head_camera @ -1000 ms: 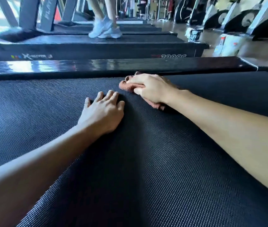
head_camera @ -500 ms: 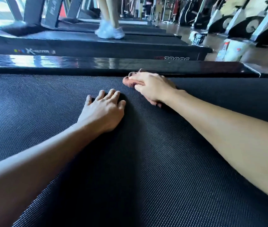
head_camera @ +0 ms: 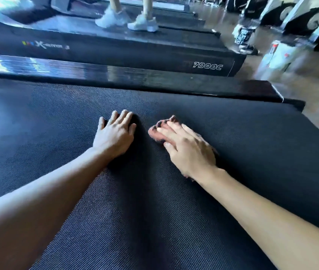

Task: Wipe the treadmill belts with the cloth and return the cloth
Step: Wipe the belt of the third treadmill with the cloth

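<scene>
A dark textured treadmill belt (head_camera: 232,145) fills most of the head view. My left hand (head_camera: 114,136) lies flat on the belt, fingers straight and spread. Just to its right, my right hand (head_camera: 188,151) presses a reddish-brown cloth (head_camera: 154,131) onto the belt with straight fingers. Most of the cloth is hidden under the palm; its fuzzy edge shows beyond the fingertips.
A glossy black side rail (head_camera: 135,76) borders the belt's far edge. Beyond it stands another treadmill (head_camera: 115,53) marked 7000C, where a person in white sneakers (head_camera: 143,23) walks. White bags (head_camera: 279,55) sit on the floor at the right, exercise bikes behind.
My right hand has slid the cloth back from the far rail toward the middle of the belt. My left hand stays flat on the belt.
</scene>
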`<act>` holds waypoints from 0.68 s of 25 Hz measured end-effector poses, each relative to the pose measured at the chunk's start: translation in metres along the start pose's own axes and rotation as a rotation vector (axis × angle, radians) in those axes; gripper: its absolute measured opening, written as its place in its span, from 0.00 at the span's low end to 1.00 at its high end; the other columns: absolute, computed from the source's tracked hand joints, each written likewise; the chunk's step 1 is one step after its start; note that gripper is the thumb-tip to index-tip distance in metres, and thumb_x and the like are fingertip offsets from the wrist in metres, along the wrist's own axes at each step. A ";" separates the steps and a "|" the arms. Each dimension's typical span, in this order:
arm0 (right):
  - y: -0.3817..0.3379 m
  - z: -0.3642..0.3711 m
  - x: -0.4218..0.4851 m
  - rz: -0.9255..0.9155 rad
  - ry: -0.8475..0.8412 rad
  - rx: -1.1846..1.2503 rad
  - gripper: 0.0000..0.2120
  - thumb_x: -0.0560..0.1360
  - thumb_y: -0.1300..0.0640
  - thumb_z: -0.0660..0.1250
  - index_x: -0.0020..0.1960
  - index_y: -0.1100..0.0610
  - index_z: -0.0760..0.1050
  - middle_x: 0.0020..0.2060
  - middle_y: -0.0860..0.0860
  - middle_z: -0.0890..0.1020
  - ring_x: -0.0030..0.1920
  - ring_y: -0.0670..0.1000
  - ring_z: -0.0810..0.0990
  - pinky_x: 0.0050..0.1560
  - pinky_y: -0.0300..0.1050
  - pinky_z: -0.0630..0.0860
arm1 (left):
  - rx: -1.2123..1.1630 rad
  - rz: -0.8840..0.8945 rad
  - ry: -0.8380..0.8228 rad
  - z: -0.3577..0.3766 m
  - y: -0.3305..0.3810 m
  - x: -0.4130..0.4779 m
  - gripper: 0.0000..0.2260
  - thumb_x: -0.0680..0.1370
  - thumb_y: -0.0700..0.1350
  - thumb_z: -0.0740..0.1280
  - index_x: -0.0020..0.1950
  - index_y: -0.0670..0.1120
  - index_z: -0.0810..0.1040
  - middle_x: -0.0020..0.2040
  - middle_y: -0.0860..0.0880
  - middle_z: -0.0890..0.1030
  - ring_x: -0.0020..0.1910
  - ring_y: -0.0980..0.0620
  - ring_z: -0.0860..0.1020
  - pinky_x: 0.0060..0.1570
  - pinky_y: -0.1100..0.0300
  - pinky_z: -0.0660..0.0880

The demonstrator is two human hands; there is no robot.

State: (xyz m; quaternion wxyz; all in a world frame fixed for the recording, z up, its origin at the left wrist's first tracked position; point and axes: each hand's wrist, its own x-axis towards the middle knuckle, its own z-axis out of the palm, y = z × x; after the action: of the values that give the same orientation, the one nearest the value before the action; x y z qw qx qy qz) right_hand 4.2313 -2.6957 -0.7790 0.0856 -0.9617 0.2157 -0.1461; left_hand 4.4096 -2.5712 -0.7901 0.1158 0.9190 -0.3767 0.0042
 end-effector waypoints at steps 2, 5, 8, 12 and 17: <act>-0.001 -0.012 -0.040 0.005 0.021 -0.048 0.22 0.77 0.48 0.62 0.71 0.37 0.67 0.74 0.41 0.66 0.73 0.51 0.66 0.71 0.47 0.61 | -0.004 -0.035 -0.009 -0.002 0.013 -0.031 0.24 0.83 0.55 0.48 0.79 0.50 0.53 0.80 0.53 0.52 0.78 0.50 0.48 0.75 0.43 0.45; -0.012 -0.019 -0.086 -0.039 0.060 -0.030 0.22 0.74 0.49 0.63 0.68 0.39 0.72 0.70 0.43 0.72 0.69 0.53 0.71 0.68 0.50 0.68 | -0.012 -0.042 -0.022 -0.006 0.027 -0.093 0.24 0.83 0.54 0.48 0.79 0.49 0.53 0.80 0.53 0.51 0.78 0.50 0.47 0.75 0.44 0.45; -0.023 -0.030 -0.132 -0.085 0.050 -0.009 0.22 0.73 0.49 0.63 0.67 0.40 0.74 0.69 0.44 0.74 0.68 0.55 0.74 0.66 0.51 0.71 | -0.022 -0.064 -0.033 -0.016 0.038 -0.168 0.24 0.83 0.54 0.48 0.79 0.50 0.53 0.80 0.53 0.51 0.78 0.50 0.47 0.75 0.45 0.46; -0.041 -0.050 -0.197 -0.117 -0.005 -0.002 0.22 0.74 0.46 0.58 0.67 0.40 0.73 0.70 0.44 0.73 0.68 0.55 0.73 0.67 0.50 0.71 | -0.017 -0.103 -0.078 -0.030 0.068 -0.269 0.32 0.77 0.60 0.37 0.79 0.51 0.53 0.80 0.54 0.51 0.79 0.50 0.47 0.75 0.46 0.45; -0.046 -0.072 -0.249 -0.124 -0.078 -0.009 0.22 0.76 0.42 0.54 0.69 0.39 0.70 0.72 0.44 0.69 0.71 0.55 0.70 0.69 0.51 0.67 | -0.045 -0.175 -0.104 -0.037 0.098 -0.322 0.27 0.81 0.56 0.41 0.80 0.50 0.51 0.80 0.53 0.49 0.79 0.50 0.45 0.75 0.46 0.45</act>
State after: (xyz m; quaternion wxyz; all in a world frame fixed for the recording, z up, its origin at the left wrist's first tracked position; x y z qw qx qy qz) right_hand 4.0115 -2.5521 -0.7616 0.0802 -0.9785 0.1528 -0.1127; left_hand 4.1140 -2.4085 -0.7643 0.1167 0.9446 -0.3004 -0.0624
